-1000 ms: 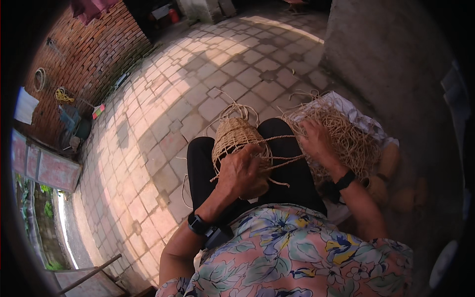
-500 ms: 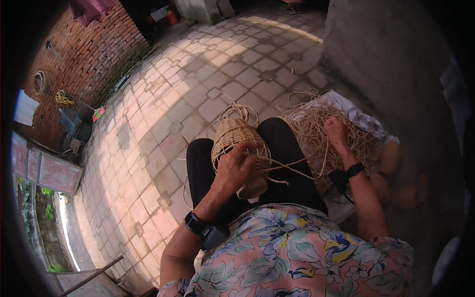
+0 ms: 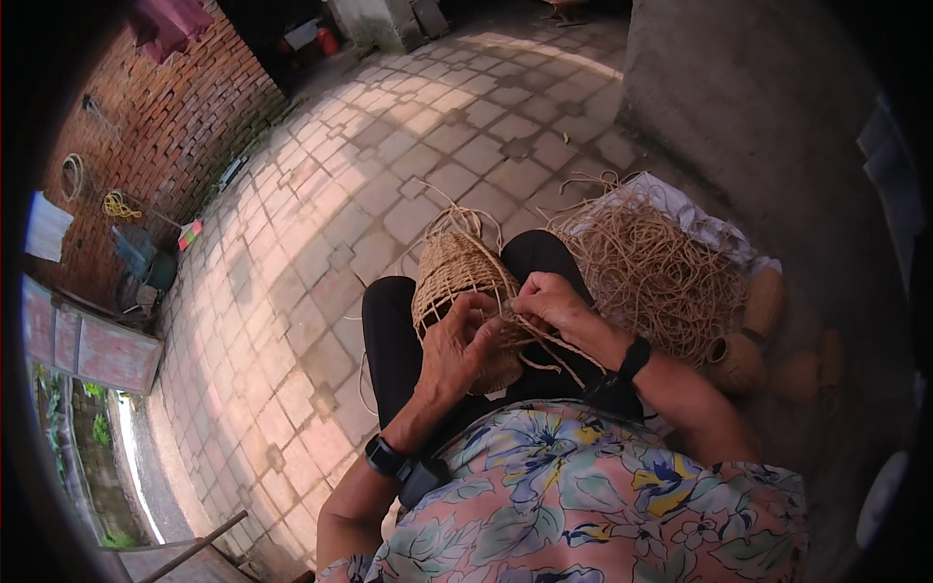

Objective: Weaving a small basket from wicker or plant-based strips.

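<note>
A tapered basket (image 3: 450,267) woven from tan straw cord lies across my lap, between my knees. Its side nearer me has an open lattice of strands, partly covered by my hands. My left hand (image 3: 455,348) grips the basket's near part, fingers bent over the weave. Close beside it, my right hand (image 3: 562,309) pinches a cord at the basket's right edge, its fingertips almost meeting the left ones. Loose cord ends (image 3: 554,342) trail from the work beneath the right hand. Loops of cord (image 3: 465,220) stick out at the basket's far end.
To my right a heap of tan straw cord (image 3: 661,267) lies on a white sheet (image 3: 695,212). Several small woven pieces (image 3: 736,361) stand beside it, near a grey wall (image 3: 748,126). Paving tiles (image 3: 292,282) stretch ahead and left toward a brick wall (image 3: 160,126).
My right hand has come leftward from the cord heap to the basket, and now pinches at its edge beside the left hand. The left hand stays on the basket with its fingers shifted slightly.
</note>
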Demonstrator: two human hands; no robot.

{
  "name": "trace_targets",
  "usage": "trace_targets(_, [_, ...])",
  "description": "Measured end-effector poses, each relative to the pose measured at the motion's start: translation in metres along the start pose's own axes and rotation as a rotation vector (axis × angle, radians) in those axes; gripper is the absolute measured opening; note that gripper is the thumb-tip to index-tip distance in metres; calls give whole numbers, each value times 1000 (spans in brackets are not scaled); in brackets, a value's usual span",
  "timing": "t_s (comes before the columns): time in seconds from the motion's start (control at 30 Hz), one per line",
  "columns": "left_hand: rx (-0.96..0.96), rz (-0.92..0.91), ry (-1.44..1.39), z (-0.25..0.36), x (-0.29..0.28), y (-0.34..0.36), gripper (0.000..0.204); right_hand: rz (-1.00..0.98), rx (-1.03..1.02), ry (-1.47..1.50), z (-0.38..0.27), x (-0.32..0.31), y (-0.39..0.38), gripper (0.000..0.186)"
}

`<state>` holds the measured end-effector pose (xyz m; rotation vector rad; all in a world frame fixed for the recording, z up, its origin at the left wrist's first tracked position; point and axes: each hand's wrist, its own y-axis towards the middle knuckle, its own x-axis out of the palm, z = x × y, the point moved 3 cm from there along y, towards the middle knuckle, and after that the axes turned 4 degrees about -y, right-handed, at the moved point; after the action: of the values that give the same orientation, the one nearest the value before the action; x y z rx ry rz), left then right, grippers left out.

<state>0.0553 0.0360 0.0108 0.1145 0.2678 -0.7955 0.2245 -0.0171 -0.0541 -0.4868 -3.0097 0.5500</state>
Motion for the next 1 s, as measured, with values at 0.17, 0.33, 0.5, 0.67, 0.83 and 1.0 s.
trace_targets(0.17, [62,-5,94,1,-1,-8,22,-7,21,-257,9,7,7,23])
trace_targets(0.33, [-62,121,-338,-18,-13,-12,26,-65,-101,-272,-33,15,7,19])
trace_targets(0.5, [-110,198,-577,-35,-21,-17,24,-205,93,-174,-38,11,-2,18])
trace_targets(0.67, [-144,284,-760,-58,-33,-26,21,-80,-118,52,-43,-27,-8,15])
trace_targets(0.83, [-220,343,-844,-61,-29,-30,18,-112,-107,163,-40,-16,-11,16])
trace_targets(1.0, [-215,325,-858,-57,-28,-34,21,83,-295,-418,-22,6,4,18])
